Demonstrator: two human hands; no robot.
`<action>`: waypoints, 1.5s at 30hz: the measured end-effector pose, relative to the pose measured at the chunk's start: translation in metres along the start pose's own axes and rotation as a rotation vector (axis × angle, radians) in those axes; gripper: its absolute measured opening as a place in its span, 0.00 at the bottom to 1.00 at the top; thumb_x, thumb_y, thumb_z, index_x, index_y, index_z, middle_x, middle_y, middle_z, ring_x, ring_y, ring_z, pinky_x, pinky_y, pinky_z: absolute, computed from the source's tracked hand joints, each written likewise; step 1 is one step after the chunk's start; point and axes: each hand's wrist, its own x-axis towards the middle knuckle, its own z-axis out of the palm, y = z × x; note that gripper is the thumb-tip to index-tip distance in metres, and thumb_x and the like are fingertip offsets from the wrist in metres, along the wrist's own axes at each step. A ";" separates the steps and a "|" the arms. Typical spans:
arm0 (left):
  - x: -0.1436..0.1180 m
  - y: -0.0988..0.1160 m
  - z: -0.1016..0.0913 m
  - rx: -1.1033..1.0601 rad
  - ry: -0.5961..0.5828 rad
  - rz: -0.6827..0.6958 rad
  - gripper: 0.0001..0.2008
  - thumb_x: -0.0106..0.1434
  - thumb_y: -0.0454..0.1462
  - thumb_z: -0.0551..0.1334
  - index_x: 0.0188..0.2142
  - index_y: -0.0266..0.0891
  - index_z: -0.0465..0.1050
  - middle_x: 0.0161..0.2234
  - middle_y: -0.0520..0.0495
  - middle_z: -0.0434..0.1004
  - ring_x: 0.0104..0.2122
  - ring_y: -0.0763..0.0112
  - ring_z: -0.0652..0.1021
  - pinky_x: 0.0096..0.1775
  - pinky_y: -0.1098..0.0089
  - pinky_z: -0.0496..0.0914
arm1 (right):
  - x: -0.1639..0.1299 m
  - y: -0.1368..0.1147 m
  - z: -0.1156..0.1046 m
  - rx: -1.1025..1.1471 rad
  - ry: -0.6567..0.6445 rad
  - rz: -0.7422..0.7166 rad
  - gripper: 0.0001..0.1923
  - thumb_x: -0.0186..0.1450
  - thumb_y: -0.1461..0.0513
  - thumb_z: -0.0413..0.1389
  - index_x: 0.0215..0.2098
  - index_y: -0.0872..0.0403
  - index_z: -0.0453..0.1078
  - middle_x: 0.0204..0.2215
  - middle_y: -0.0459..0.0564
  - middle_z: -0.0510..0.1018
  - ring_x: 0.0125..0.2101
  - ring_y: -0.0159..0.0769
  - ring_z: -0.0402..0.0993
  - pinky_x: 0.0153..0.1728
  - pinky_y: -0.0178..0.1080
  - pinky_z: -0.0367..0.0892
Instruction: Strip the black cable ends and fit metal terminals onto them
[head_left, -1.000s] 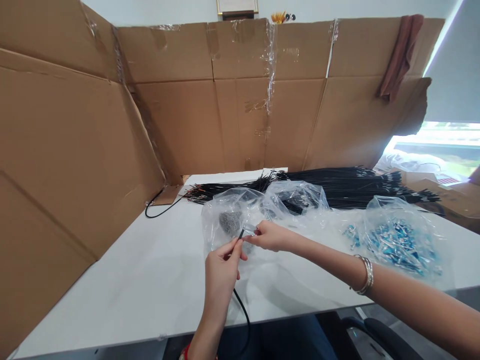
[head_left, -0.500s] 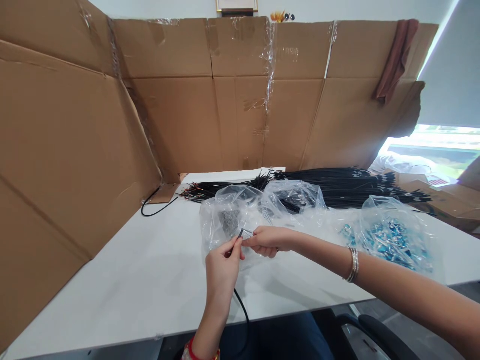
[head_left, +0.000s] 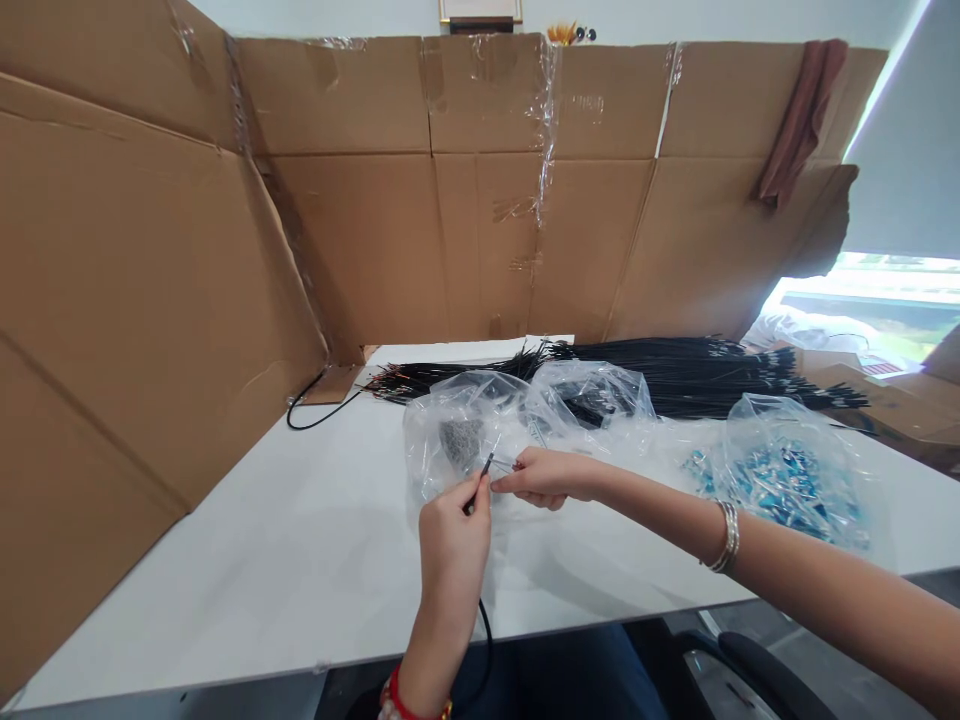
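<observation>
My left hand is closed in a pinch around a black cable. The cable's tip pokes up past the thumb and index finger, and its length hangs down over the table's front edge. Close beside that tip is my right hand, fingers curled around a thin metal tool, possibly tweezers; much of it is hidden in the grip. The right index finger points at the cable end, near the left fingertips. Just behind both hands lies a clear plastic bag with a heap of small grey parts.
A second clear bag lies behind, before long bundles of black cables. To the right, a bag of small blue-and-silver pieces rests on the white table. Cardboard walls enclose the left and back; a brown cloth hangs there.
The metal tool's tip has drawn slightly back from the cable end, which now shows more clearly. Both hands keep their grips, and the view has shifted a little.
</observation>
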 end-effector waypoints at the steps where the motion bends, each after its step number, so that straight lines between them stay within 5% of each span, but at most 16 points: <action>1: 0.000 0.000 0.000 0.010 0.006 0.019 0.15 0.62 0.40 0.58 0.37 0.36 0.83 0.32 0.43 0.84 0.25 0.66 0.77 0.27 0.70 0.66 | 0.000 0.000 0.000 -0.007 -0.004 0.004 0.30 0.58 0.47 0.62 0.16 0.52 0.50 0.10 0.33 0.49 0.12 0.19 0.40 0.11 0.28 0.36; 11: -0.006 -0.007 0.002 0.076 0.061 0.178 0.15 0.64 0.35 0.56 0.40 0.35 0.82 0.39 0.39 0.84 0.35 0.61 0.81 0.34 0.68 0.71 | -0.007 -0.009 -0.004 0.024 -0.201 0.045 0.32 0.60 0.45 0.60 0.16 0.52 0.46 0.12 0.33 0.47 0.13 0.19 0.38 0.12 0.28 0.35; 26: -0.005 -0.010 0.001 0.067 0.105 0.208 0.14 0.63 0.35 0.56 0.38 0.37 0.82 0.36 0.41 0.84 0.30 0.63 0.81 0.32 0.67 0.72 | 0.005 -0.005 -0.005 0.084 -0.331 0.083 0.32 0.63 0.43 0.56 0.18 0.52 0.44 0.12 0.33 0.46 0.13 0.20 0.37 0.11 0.27 0.36; 40: -0.006 -0.005 -0.002 -0.083 0.063 0.077 0.12 0.60 0.37 0.58 0.36 0.40 0.82 0.38 0.42 0.84 0.36 0.57 0.81 0.37 0.63 0.71 | 0.003 -0.003 -0.002 0.097 -0.301 0.063 0.32 0.62 0.43 0.57 0.17 0.51 0.46 0.12 0.32 0.46 0.13 0.21 0.36 0.12 0.27 0.35; 45: -0.002 -0.004 -0.008 -0.247 0.013 -0.060 0.11 0.57 0.43 0.62 0.33 0.39 0.80 0.28 0.45 0.81 0.28 0.62 0.77 0.30 0.67 0.69 | -0.003 -0.002 0.003 0.147 -0.112 -0.053 0.30 0.61 0.46 0.60 0.17 0.51 0.48 0.11 0.32 0.47 0.13 0.20 0.37 0.13 0.28 0.35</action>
